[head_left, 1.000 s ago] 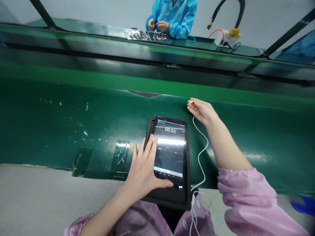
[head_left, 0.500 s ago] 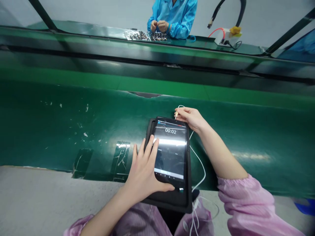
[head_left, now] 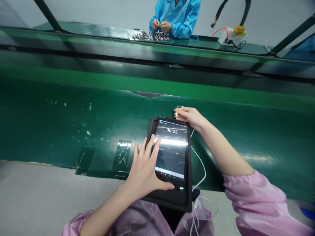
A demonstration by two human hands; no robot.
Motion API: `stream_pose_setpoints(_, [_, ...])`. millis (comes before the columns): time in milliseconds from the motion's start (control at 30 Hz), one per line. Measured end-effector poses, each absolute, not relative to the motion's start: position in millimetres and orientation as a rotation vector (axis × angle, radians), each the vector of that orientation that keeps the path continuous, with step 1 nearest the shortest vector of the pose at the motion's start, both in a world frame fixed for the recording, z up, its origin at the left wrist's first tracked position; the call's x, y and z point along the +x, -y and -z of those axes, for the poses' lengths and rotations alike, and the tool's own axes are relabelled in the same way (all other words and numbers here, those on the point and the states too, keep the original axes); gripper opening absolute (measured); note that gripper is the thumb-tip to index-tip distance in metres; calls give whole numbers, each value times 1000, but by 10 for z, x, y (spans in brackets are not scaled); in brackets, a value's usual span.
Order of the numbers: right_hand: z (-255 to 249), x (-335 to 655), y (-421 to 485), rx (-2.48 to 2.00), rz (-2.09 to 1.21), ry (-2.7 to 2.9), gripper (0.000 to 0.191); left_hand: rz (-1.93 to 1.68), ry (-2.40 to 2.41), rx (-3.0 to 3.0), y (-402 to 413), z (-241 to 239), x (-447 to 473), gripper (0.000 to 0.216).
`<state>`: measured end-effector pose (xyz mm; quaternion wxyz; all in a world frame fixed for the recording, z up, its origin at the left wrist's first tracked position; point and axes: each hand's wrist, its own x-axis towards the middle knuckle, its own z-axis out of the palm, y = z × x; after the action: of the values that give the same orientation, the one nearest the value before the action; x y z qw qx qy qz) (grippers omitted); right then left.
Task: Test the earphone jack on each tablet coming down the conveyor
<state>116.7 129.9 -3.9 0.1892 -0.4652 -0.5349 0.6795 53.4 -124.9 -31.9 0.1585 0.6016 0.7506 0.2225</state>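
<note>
A black tablet with a lit screen reading 00:02 lies in a black foam holder at the bench's near edge. Across the tablet's left side and lower corner rests my left hand, fingers spread and thumb stretched along the bottom. My right hand pinches a cream-coloured cable plug at the tablet's top edge. The plug's metal tip points down at that edge; how deep it sits I cannot tell. Its white cable loops behind my right hand and runs down the tablet's right side towards my lap.
Beyond a green gap and a dark rail, a person in a blue smock handles small parts beside a pile. A white box with a black hose stands far right. Worn tape marks the green bench.
The view has shifted slightly. The plug in my right hand now stands more upright against the tablet's top edge. My left hand stays in place on the tablet, and the screen reading is the same.
</note>
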Motion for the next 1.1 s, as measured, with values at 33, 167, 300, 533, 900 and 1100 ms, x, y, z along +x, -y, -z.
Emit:
stream_pose_setpoints(33, [39, 1165, -1303, -1312, -1923, 1496, 26, -636, -2150, 1719, 1248, 320, 533, 142])
stream_pose_setpoints(167, [44, 1184, -1324, -1306, -1970, 1459, 27, -621, -2156, 1721, 1243, 322, 531, 140])
stream_pose_setpoints(300, [56, 1216, -1335, -1278, -1998, 1432, 28, -624, -2162, 1725, 1242, 326, 531, 141])
stream_pose_setpoints(533, [56, 1209, -1312, -1269, -1956, 1471, 29, -585, -2163, 1723, 1240, 309, 532, 142])
stream_pose_setpoints(900, [82, 1248, -1356, -1224, -1971, 1558, 24, -577, -2163, 1714, 1238, 311, 528, 142])
stream_pose_setpoints(1100, [112, 1245, -1357, -1196, -1969, 1621, 17, -569, -2165, 1696, 1231, 296, 534, 142])
